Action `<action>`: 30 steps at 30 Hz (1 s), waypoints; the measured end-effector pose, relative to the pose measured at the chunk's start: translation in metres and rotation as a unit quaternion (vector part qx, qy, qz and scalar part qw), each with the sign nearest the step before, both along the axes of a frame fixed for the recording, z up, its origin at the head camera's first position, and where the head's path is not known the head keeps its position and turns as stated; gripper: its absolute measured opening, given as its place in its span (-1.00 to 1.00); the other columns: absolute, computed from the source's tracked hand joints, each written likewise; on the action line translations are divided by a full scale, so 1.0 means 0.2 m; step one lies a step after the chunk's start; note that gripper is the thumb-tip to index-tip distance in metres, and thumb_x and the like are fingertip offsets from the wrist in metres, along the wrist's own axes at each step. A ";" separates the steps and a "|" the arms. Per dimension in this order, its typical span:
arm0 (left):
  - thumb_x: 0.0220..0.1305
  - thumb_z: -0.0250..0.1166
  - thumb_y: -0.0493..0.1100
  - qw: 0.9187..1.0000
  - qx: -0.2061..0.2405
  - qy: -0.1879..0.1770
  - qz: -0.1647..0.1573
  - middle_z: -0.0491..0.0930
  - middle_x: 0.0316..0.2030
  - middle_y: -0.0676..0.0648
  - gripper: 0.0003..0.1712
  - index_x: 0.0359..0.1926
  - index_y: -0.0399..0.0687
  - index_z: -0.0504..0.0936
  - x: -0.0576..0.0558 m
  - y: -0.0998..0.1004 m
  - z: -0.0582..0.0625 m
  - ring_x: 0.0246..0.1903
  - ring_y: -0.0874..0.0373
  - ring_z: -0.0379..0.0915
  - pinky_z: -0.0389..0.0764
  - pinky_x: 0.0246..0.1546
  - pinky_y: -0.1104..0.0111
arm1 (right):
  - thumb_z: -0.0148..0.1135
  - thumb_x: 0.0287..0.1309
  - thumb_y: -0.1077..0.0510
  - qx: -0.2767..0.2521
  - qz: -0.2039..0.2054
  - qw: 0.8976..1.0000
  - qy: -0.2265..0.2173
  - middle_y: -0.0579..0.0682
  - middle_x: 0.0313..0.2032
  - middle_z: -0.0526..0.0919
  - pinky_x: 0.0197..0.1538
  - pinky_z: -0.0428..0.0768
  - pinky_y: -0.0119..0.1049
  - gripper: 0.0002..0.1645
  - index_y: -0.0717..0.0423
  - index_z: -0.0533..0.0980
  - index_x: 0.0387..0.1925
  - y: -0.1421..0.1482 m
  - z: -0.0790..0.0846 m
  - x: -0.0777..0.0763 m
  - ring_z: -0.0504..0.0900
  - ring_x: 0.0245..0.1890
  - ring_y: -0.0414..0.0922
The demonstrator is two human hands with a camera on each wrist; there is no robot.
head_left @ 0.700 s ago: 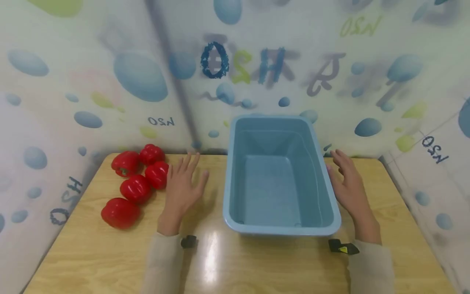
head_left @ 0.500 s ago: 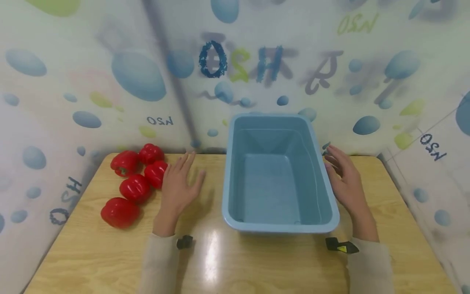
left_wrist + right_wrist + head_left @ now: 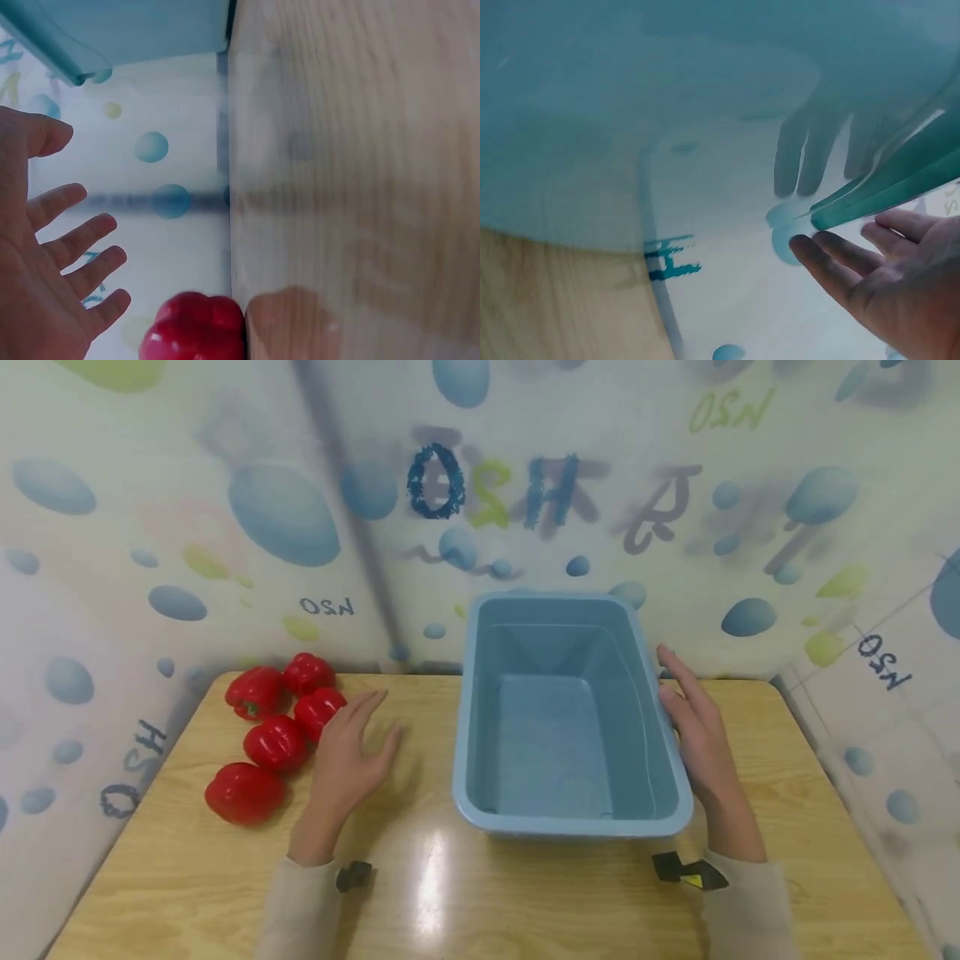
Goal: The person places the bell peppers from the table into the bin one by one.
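Observation:
Several red bell peppers [image 3: 276,745] lie in a cluster at the left of the table. Just right of them hovers my left hand [image 3: 348,768], its fingers spread and slightly bent, holding nothing. In the left wrist view one pepper [image 3: 195,330] shows below the fingertips, apart from them. A light blue plastic tub [image 3: 555,752] stands upright in the middle with nothing in it. Along its right side is my right hand [image 3: 701,735], fingers extended. The right wrist view has these fingers [image 3: 829,266] close to the rim; whether they touch it I cannot tell.
The wooden table [image 3: 480,902] backs onto a patterned wall sheet [image 3: 525,560] right behind the tub, and similar sheets rise on both sides. Dark wrist straps [image 3: 690,870] sit at both sleeves. A bright glare spot lies on the wood left of the tub.
My left hand has shifted left and toward me, its fingers bending a little. The right hand's fingers have parted from the thumb beside the tub. Peppers and tub have stayed in place.

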State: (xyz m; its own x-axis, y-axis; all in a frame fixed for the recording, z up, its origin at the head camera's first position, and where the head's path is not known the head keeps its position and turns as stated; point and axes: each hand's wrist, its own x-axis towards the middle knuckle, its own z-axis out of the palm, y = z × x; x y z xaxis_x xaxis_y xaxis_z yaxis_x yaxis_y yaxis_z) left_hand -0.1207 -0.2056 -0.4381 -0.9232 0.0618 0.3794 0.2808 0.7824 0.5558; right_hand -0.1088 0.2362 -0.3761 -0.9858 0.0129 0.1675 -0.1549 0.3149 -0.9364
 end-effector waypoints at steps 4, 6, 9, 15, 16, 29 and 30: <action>0.33 0.41 -0.07 1.000 0.009 -0.015 0.008 0.49 0.45 -0.22 -0.26 0.50 -0.03 0.45 0.05 -0.04 0.03 0.39 -0.25 0.43 0.43 0.40 -0.29 | -0.06 0.65 0.04 -0.023 0.040 0.999 0.011 0.03 0.65 0.22 0.16 0.53 -0.60 -0.35 -0.11 0.19 0.65 0.00 0.02 0.02 0.46 0.33 -0.45; 0.33 0.42 -0.09 1.000 0.016 -0.017 0.019 0.49 0.45 -0.22 -0.25 0.50 -0.04 0.45 0.07 -0.05 0.05 0.39 -0.26 0.43 0.43 0.39 -0.31 | 0.00 0.62 0.13 -0.017 0.053 0.998 0.020 0.07 0.64 0.22 0.09 0.60 -0.63 -0.32 -0.08 0.19 0.65 0.00 0.03 0.03 0.49 0.33 -0.45; 0.32 0.43 -0.13 0.999 0.028 -0.011 0.037 0.49 0.44 -0.22 -0.26 0.48 -0.07 0.46 0.12 -0.09 0.07 0.39 -0.25 0.42 0.44 0.39 -0.30 | 0.11 0.55 0.23 0.015 0.060 0.997 0.035 0.10 0.65 0.21 0.14 0.58 -0.67 -0.25 -0.05 0.18 0.65 0.00 0.04 0.03 0.45 0.43 -0.34; 0.26 0.46 -0.20 0.996 0.053 -0.001 0.070 0.43 0.47 -0.22 -0.24 0.47 -0.11 0.47 0.22 -0.15 0.09 0.46 -0.21 0.33 0.50 0.31 -0.29 | 0.18 0.44 0.35 0.066 0.071 0.994 0.046 0.08 0.67 0.16 0.19 0.47 -0.74 -0.16 0.02 0.18 0.65 0.01 0.04 0.03 0.41 0.52 0.02; 0.25 0.46 -0.21 0.996 0.059 0.007 0.074 0.42 0.47 -0.24 -0.25 0.46 -0.13 0.48 0.24 -0.16 0.09 0.46 -0.22 0.32 0.48 0.31 -0.30 | 0.18 0.43 0.37 0.069 0.072 0.994 0.045 0.07 0.67 0.15 0.19 0.46 -0.74 -0.16 0.02 0.19 0.64 0.01 0.04 0.03 0.40 0.53 0.06; 0.20 0.42 -0.31 0.983 0.116 0.029 0.139 0.27 0.54 -0.31 -0.21 0.47 -0.15 0.45 0.44 -0.38 0.06 0.56 -0.29 0.09 0.15 0.49 -0.46 | 0.14 0.33 0.45 0.078 0.066 0.994 0.048 0.03 0.67 0.17 0.21 0.41 -0.74 -0.11 -0.01 0.22 0.63 0.01 0.03 0.01 0.32 0.58 0.18; 0.20 0.42 -0.31 0.983 0.112 0.023 0.146 0.26 0.55 -0.33 -0.20 0.48 -0.16 0.43 0.46 -0.39 0.06 0.57 -0.31 0.07 0.13 0.49 -0.48 | 0.14 0.33 0.45 0.079 0.065 0.993 0.049 0.03 0.67 0.17 0.22 0.40 -0.75 -0.11 0.00 0.23 0.63 0.01 0.03 0.01 0.33 0.58 0.12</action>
State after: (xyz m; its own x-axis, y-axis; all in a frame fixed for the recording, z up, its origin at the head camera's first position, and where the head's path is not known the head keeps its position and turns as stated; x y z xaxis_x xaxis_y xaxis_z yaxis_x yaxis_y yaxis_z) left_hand -0.0296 -0.2844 -0.4268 -0.8701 -0.2940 0.3956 0.0915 0.6924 0.7157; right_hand -0.1061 0.2376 -0.3704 -0.9561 -0.1486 0.2525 -0.2924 0.4288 -0.8548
